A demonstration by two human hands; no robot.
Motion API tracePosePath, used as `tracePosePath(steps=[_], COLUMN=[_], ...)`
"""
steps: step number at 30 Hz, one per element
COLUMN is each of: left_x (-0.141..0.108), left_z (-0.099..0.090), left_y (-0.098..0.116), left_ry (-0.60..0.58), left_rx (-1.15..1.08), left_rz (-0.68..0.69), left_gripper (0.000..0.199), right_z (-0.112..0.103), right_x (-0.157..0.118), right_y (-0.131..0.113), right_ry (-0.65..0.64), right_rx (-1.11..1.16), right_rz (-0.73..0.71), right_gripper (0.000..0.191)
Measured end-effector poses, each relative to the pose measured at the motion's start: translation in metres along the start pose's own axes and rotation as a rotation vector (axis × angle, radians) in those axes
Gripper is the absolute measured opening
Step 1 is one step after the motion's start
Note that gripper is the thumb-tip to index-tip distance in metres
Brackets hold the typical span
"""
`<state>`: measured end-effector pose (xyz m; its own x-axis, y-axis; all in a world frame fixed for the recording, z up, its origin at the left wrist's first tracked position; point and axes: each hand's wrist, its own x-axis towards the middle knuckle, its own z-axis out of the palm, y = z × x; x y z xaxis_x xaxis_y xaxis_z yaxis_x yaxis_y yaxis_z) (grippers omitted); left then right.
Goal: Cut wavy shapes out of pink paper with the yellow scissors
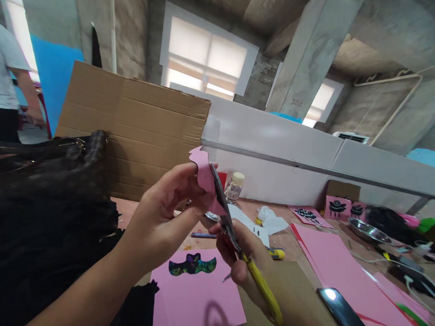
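Note:
My left hand [168,213] pinches a small pink paper piece [203,171] with a curved, partly cut outline, held up over the table. In my right hand [248,248] are scissors [266,290] with yellow handles; their blades point up and lie against the right edge of the pink piece. Below both hands a pink sheet [197,306] lies on the table, bearing a dark, shiny, wavy-edged cutout [192,265]. Some of my right fingers are hidden behind the scissors.
A black bag [45,213] fills the left, before a cardboard panel [150,131]. To the right lie a phone [344,312], pink sheets [342,269], a metal dish [369,230] and cables. Behind my hands are a jar [235,187] and tissue [272,221]. A person [7,77] stands far left.

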<state>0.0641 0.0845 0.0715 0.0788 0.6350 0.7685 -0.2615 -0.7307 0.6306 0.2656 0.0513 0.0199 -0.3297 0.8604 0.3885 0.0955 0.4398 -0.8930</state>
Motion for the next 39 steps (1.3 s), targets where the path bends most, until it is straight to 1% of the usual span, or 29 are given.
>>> tracePosePath(steps=[5, 10, 12, 17, 22, 25, 28, 30, 36, 39], left_x=[-0.001, 0.0, 0.0, -0.001, -0.002, -0.003, -0.003, -0.003, -0.003, -0.002], left_z=[0.0, 0.001, 0.002, 0.002, 0.003, 0.004, 0.004, 0.004, 0.005, 0.006], left_y=[0.001, 0.001, 0.001, 0.002, 0.002, -0.001, -0.003, -0.003, 0.002, 0.002], left_ry=[0.002, 0.0, -0.006, -0.004, 0.001, 0.001, -0.006, -0.006, -0.019, -0.014], left_rx=[0.023, 0.018, 0.011, 0.017, 0.013, -0.014, -0.023, -0.019, -0.017, -0.007], left_rz=[0.005, 0.028, 0.032, 0.039, 0.031, 0.036, 0.044, 0.049, 0.033, 0.054], left_gripper=[0.031, 0.029, 0.03, 0.028, 0.03, 0.033, 0.035, 0.036, 0.041, 0.046], right_z=[0.001, -0.001, -0.002, -0.004, -0.004, -0.003, -0.003, -0.003, -0.002, -0.002], right_x=[0.001, 0.003, 0.003, 0.004, 0.005, 0.006, 0.006, 0.006, 0.006, 0.005], right_y=[0.002, 0.006, 0.006, 0.002, 0.0, 0.004, 0.011, 0.015, 0.016, 0.016], right_ry=[0.036, 0.001, 0.009, -0.02, -0.021, -0.011, 0.006, 0.02, 0.054, 0.06], right_rx=[-0.042, -0.078, -0.073, -0.036, -0.015, -0.025, -0.016, -0.012, -0.07, -0.065], right_rz=[-0.027, -0.073, -0.06, 0.003, 0.032, 0.002, -0.057, -0.084, -0.082, -0.085], right_gripper=[0.077, 0.075, 0.078, 0.086, 0.089, 0.087, 0.082, 0.083, 0.086, 0.086])
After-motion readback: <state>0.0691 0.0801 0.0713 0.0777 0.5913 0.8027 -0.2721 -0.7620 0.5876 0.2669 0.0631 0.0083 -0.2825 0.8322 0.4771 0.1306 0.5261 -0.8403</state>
